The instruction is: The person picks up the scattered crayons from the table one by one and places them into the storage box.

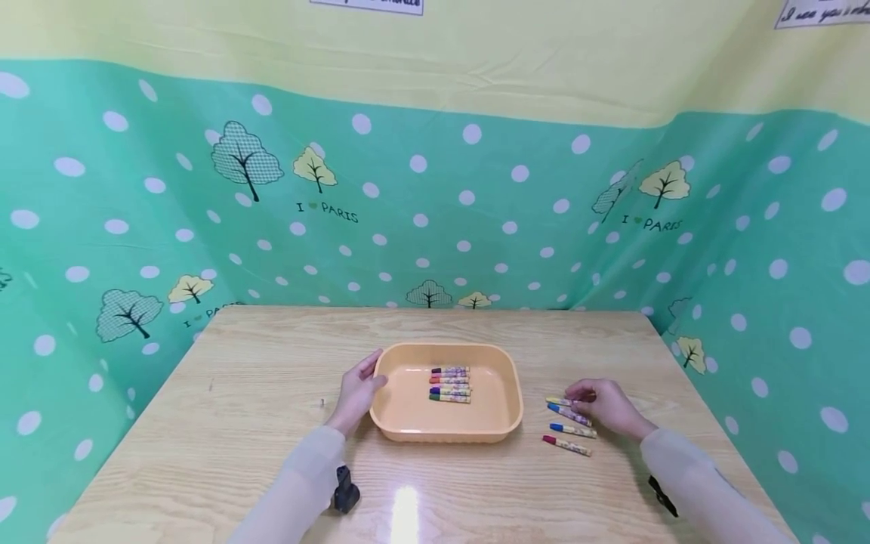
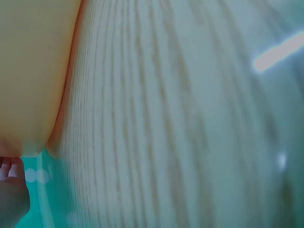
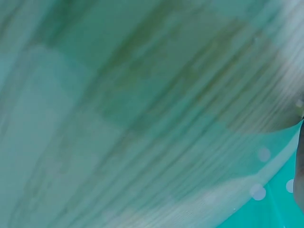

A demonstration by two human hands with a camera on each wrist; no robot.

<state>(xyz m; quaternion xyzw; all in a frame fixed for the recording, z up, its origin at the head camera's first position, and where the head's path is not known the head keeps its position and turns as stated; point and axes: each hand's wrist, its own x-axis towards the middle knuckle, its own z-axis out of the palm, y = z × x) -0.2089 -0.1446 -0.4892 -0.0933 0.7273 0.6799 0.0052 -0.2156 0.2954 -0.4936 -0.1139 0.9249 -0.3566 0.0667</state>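
A peach plastic tray [image 1: 445,437] stands in the middle of the wooden table. My left hand [image 1: 356,393] grips its left rim, thumb over the edge and fingers along the outer wall. Several wrapped crayons [image 1: 450,381] lie side by side in the tray. To the tray's right, my right hand [image 1: 607,408] pinches a yellow-tipped crayon [image 1: 556,400] at its right end. Just below, a blue crayon [image 1: 564,412] lies partly under the hand. Nearer me are another blue crayon [image 1: 573,431] and a red crayon [image 1: 567,445]. The right wrist view shows only a sliver of hand.
The wooden table [image 1: 272,378] reaches back to a green polka-dot curtain [image 1: 469,196], which also hangs at both sides. A black device [image 1: 345,491] sits by the left sleeve, and a black strap [image 1: 662,496] by the right sleeve.
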